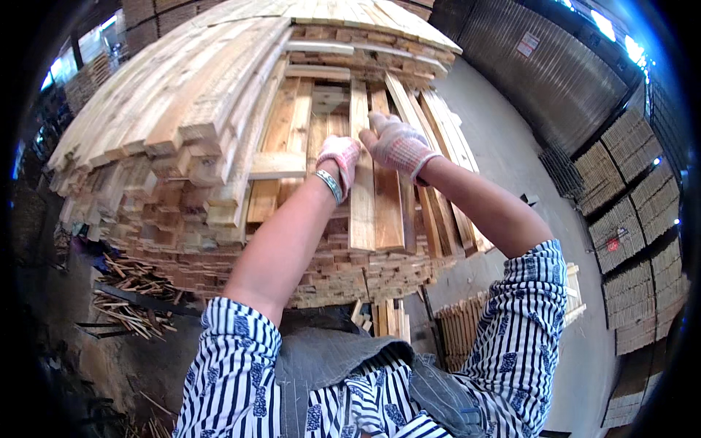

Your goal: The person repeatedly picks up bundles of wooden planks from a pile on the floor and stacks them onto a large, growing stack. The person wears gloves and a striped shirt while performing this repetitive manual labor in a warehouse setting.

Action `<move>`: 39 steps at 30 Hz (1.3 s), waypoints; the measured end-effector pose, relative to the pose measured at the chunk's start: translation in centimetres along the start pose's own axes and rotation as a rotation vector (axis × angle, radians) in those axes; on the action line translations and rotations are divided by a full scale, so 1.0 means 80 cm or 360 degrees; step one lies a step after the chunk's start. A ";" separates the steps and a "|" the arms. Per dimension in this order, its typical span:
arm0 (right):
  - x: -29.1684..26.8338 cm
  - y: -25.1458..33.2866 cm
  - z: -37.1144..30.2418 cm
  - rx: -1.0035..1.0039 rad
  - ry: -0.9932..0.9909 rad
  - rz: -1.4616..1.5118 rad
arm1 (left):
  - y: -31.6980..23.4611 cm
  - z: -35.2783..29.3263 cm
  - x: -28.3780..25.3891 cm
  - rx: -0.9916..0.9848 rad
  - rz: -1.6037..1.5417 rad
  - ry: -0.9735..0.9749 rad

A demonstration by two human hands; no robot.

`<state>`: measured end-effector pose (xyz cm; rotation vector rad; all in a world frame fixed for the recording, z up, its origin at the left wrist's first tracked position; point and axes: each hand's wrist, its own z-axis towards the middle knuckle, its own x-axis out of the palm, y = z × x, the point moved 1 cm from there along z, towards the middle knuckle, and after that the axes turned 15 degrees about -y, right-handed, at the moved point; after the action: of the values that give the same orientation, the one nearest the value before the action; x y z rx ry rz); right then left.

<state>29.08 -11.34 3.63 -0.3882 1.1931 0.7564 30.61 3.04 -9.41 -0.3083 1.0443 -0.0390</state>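
My left hand [340,155], in a pale pinkish knitted glove, is closed at the left edge of a long, light wooden plank [361,208]. Its fingertips are partly hidden behind the glove. Close beside it, my right hand [399,146], gloved the same way, reaches over the planks with thumb and forefinger apart, the thumb by the light plank's right edge. A browner plank [388,212] lies alongside, under my right hand. Both planks rest lengthwise on top of a large lumber stack [328,274], in a lower gap between higher layers.
Higher boards [197,87] rise left of my hands. A short crosspiece [277,165] lies beside my left forearm. Scrap sticks [135,299] are heaped on the floor at lower left. Bundled wood stacks [617,226] stand at the right, beyond the concrete floor [504,139].
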 end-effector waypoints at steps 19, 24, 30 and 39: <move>0.067 0.031 0.049 -0.0853 -0.0105 -0.0189 | 0.025 -0.310 -0.281 0.0855 -0.0153 -0.1397; 0.132 0.077 0.065 -0.0606 0.0033 -0.0449 | 0.062 -0.300 -0.272 0.0856 0.0330 -0.1146; 0.163 0.102 0.093 -0.0179 0.0029 -0.0276 | 0.044 -0.279 -0.280 0.0899 0.0140 -0.1035; 0.019 0.068 0.051 0.0284 -0.0128 0.0134 | 0.088 -0.301 -0.268 0.0882 0.0245 -0.0872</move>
<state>28.30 -4.37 4.21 -0.1594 1.1961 0.7248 -1.60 8.00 -4.33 0.2590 0.4777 -0.0974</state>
